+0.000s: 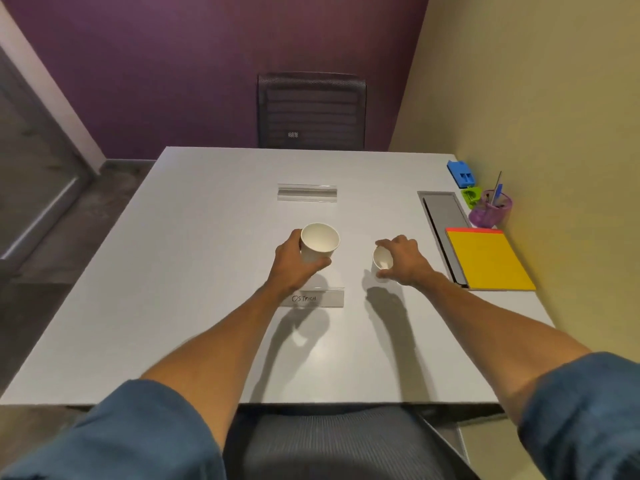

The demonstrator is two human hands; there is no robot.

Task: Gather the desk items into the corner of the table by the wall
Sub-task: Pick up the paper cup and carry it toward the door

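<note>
My left hand (294, 259) grips a large white paper cup (319, 241), held upright just above the middle of the white table (173, 271). To its right, my right hand (403, 259) is wrapped around a small white paper cup (381, 260), tilted with its mouth toward me. Along the right edge by the yellow wall lie a yellow folder with an orange strip (490, 259), a purple mesh pen holder (491, 211), a green item (471, 196) and a blue item (460, 173).
A clear name holder reading "OSTRICH" (313, 298) stands near my left wrist; another clear holder (307, 193) sits farther back. A grey cable tray (443, 216) is recessed by the folder. A dark mesh chair (311, 110) faces me across the table.
</note>
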